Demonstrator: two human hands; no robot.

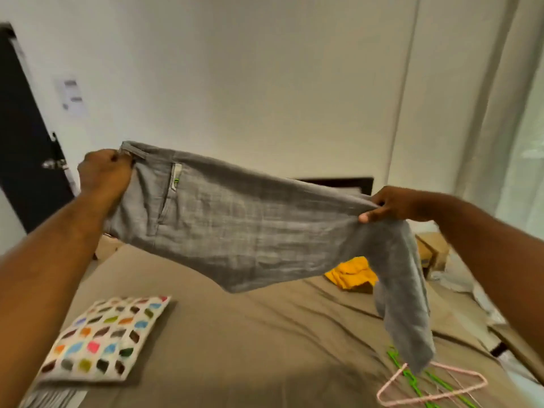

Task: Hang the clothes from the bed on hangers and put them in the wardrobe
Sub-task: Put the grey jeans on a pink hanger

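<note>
Cushion (106, 338) left of hangers (429, 387) on bed (250, 348)

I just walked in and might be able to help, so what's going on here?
A person is holding a pair of grey trousers stretched out above the bed. The left hand grips the waistband and the right hand pinches the legs, whose ends hang down. The trousers are not yet on a hanger. A pink hanger and a green hanger lie on the bed, along with a yellow garment.
</note>
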